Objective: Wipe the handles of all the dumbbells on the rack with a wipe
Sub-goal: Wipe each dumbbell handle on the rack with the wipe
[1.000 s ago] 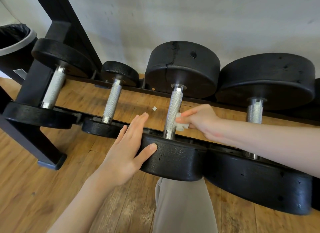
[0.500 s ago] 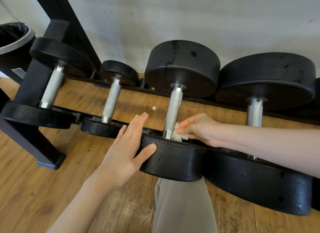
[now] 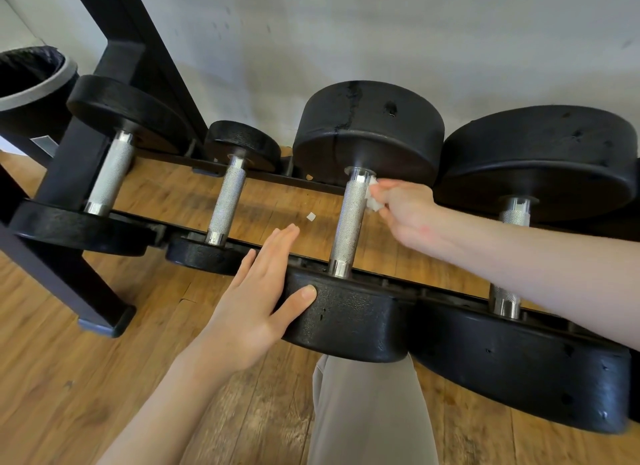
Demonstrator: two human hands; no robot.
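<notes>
Head cam: third handle getting its wipe, right hand up at the far end

Right grip pinches a small white wipe against the top of the third handle, just below the far weight. Left hand lies flat with straight fingers on the near weight, thumb pressed to its face, steadying it. My guess: mid-stroke on this one. Next it needs a pass down the knurling, maybe round the back too, then over to the fourth handle on the rack, under the right forearm.
</notes>
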